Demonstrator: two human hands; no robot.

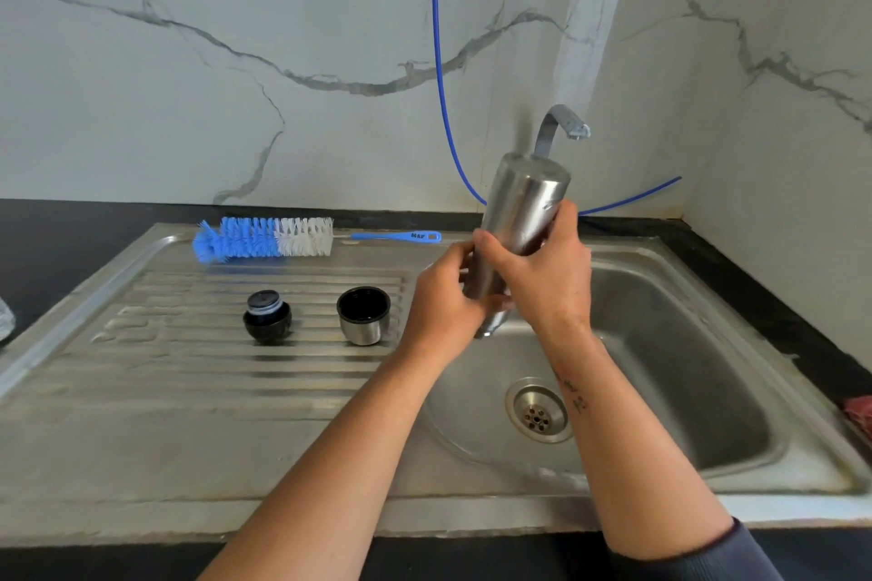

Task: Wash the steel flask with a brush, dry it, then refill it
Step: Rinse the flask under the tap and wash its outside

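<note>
We stand at a kitchen corner with white marble-look wall tiles (188, 61) and a long stainless steel sink unit (188, 439) set in a black counter.

Our right hand (542, 278) curls its fingers around the middle of the tall cylindrical brushed-steel flask (521, 212), thumb on the left side. Our left hand (443, 297) wraps the lower part, near the mouth end. The flask is held upside down and tilted, closed base up toward the curved chrome tap (561, 123), mouth down over the sink basin (684, 368). We judge this is for draining the water out, so it falls to the round drain (536, 410) and not on the counter; prob. the washing is done or nearly.

On the ribbed draining board (236, 368) stand the black screw stopper (267, 316) and the steel cup lid with black inside (363, 316), well apart from the flask, open side up for the cup. The blue-and-white bottle brush with blue handle (264, 237) lies at the back edge, near but not in use.

Hard to see: the flask mouth is hidden behind the left hand, so we cannot tell if water drips. No stream shows at the tap. A thin blue hose (439, 61) goes behind the flask. Sth reddish (859, 410) at the right edge and sth pale at the left edge are cut off; no drying cloth identified w/ certainty.
</note>
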